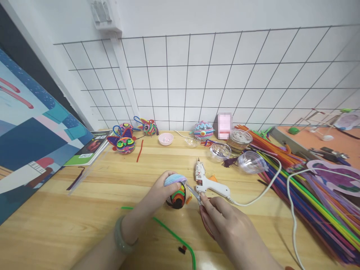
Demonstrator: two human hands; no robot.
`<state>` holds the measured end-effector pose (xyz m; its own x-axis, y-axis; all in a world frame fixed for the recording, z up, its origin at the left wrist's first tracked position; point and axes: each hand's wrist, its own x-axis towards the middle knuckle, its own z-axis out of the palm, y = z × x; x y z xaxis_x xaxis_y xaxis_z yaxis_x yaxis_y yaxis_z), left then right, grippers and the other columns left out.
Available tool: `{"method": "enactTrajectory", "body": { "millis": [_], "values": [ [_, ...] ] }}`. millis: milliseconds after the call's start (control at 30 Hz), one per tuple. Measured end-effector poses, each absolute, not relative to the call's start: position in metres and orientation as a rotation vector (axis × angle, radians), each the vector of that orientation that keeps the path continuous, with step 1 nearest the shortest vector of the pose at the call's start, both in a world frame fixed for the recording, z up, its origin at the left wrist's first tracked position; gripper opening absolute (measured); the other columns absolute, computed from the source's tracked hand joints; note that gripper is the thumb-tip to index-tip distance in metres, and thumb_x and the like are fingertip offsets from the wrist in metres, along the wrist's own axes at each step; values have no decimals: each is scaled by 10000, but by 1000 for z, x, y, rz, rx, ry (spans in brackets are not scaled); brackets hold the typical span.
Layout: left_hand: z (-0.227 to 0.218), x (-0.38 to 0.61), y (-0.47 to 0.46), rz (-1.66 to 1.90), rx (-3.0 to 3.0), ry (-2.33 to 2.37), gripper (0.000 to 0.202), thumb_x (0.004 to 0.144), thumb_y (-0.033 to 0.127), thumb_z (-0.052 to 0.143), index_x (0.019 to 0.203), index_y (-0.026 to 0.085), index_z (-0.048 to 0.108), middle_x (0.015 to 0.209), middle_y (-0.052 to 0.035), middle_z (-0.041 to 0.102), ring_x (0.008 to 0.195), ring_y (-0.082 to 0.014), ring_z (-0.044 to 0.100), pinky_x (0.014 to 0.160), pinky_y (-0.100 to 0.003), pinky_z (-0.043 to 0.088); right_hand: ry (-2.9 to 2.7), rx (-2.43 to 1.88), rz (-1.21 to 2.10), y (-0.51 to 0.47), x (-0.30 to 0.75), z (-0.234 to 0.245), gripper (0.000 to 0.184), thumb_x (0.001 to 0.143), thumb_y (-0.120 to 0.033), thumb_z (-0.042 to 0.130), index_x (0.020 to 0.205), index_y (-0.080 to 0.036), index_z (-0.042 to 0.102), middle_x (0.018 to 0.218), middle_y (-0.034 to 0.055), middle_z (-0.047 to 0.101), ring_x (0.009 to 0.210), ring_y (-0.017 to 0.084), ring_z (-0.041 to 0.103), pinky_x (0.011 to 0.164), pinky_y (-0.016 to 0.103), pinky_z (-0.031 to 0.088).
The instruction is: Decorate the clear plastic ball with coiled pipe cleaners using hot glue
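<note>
My left hand (166, 189) is closed around a small ball-shaped craft (176, 179), wrapped in blue-purple strands on top with orange, green and black coils below. Scissors (194, 193) are gripped in my right hand (222, 217); their blades point left and their tips meet the craft's right side. Whether the blades touch a strand, I cannot tell. A white glue gun (209, 182) lies just beyond my right hand. Under my left forearm runs a green pipe cleaner (174, 234), near small dark and red scraps (182, 249).
Colourful finished balls (125, 144) stand at the back left, and a striped one (203, 130) near the wall. Clear plastic shells (221, 151) and a pink bowl (165, 139) sit behind. Bundled pipe cleaners (309, 202) fill the right side; a white cord (270, 191) crosses there.
</note>
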<state>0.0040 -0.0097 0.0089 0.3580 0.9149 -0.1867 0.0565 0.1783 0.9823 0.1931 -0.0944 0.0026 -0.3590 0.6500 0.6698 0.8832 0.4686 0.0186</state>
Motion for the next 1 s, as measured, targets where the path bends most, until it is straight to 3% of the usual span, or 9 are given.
{"method": "enactTrajectory", "body": {
  "millis": [367, 1000],
  "values": [
    [10, 4, -9, 777, 1270, 1032, 333, 715, 315, 603, 998, 166, 513, 954, -46, 599, 858, -192, 556, 766, -303, 429, -2164, -1259, -607, -94, 191, -3, 343, 977, -190, 351, 979, -70, 672, 619, 57, 621, 433, 142, 580, 385, 258, 412],
    [19, 8, -13, 782, 1364, 1100, 318, 702, 322, 613, 967, 168, 528, 956, -60, 628, 890, -221, 574, 794, -324, 435, -2164, -1329, -647, -100, 189, -13, 298, 968, -149, 336, 1043, -65, 612, 687, 76, 617, 500, 157, 566, 440, 278, 435]
  ]
}}
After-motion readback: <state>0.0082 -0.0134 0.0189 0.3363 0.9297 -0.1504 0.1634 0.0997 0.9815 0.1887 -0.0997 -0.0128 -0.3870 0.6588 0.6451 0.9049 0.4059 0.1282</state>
